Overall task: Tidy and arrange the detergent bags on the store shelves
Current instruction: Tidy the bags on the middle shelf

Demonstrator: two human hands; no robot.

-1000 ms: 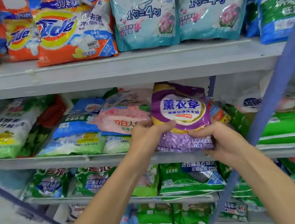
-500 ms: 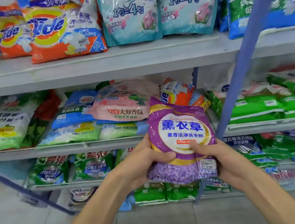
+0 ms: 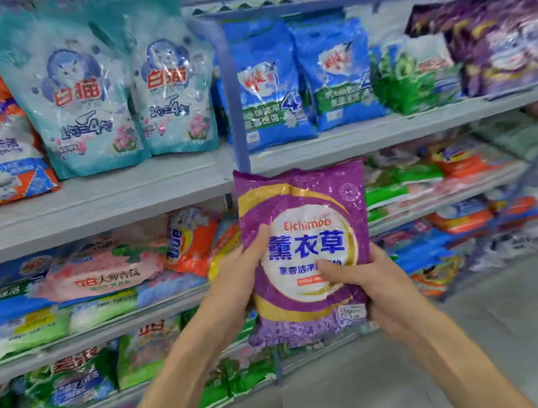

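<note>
Left hand [image 3: 241, 278] and right hand [image 3: 374, 287] each grip closed on upright purple detergent bag [image 3: 308, 250], before shelves [image 3: 141, 190].

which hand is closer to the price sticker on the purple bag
Right. The right hand grips the purple bag at its lower right edge, right beside the price sticker. The left hand holds the opposite edge, across the bag from it.

Both forearms reach forward, left hand [image 3: 240, 277] and right hand [image 3: 372, 287] closed, thumbs up front.
</note>
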